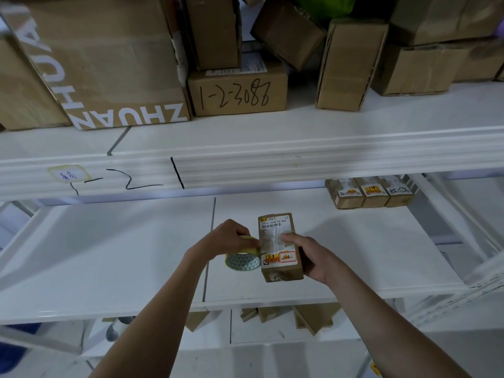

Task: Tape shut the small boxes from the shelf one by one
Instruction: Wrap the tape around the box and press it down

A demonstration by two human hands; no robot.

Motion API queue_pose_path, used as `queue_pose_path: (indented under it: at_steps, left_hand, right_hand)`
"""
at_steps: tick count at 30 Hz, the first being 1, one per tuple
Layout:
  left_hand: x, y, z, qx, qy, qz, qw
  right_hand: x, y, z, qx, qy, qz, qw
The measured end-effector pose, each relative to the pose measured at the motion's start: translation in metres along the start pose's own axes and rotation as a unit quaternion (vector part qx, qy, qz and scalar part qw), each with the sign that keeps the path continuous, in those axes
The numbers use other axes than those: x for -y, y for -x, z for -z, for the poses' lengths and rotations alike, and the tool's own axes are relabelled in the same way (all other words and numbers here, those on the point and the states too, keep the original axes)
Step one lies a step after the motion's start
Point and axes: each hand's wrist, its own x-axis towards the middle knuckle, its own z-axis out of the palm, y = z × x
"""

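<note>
The left hand [230, 237] curls round the tape roll [242, 258] and holds it against the left side of the box [279, 246], thumb at the box's edge. The right hand [308, 255] grips the box from the right, its thumb pressing down on the top face, where clear tape seems to lie across the label. The box sits just above the front of the middle shelf [109, 255], between the two hands; whether it rests on the board I cannot tell.

To do this step well, I judge the right thumb should pin the tape end while the left hand draws the roll taut across the seam, keeping the strip centred and flat, then rubs it down before tearing.

Three more small boxes [369, 192] stand side by side at the shelf's back right, well apart. Larger cartons [237, 94] crowd the shelf above.
</note>
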Motion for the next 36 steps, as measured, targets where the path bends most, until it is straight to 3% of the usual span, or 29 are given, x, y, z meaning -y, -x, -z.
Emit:
queue_pose_path:
  at_steps: [5,13,30,36]
  left_hand:
    - [0.0,0.001,-0.002,-0.003,0.01,-0.011,1.0]
    - [0.0,-0.005,-0.013,-0.03,-0.065,-0.014,0.997]
    - [0.009,0.002,-0.004,0.022,0.019,-0.038,0.999]
    - [0.008,-0.004,-0.012,0.009,-0.002,-0.054,0.998]
  right_hand:
    - [-0.002,-0.002,0.0,-0.003,-0.025,-0.003,1.0]
    - [-0.007,-0.009,-0.018,-0.097,0.208,0.057,0.972]
    - [-0.005,-0.01,-0.004,-0.075,0.109,0.043,0.99]
    - [-0.007,-0.015,-0.01,-0.131,0.196,0.035,0.971]
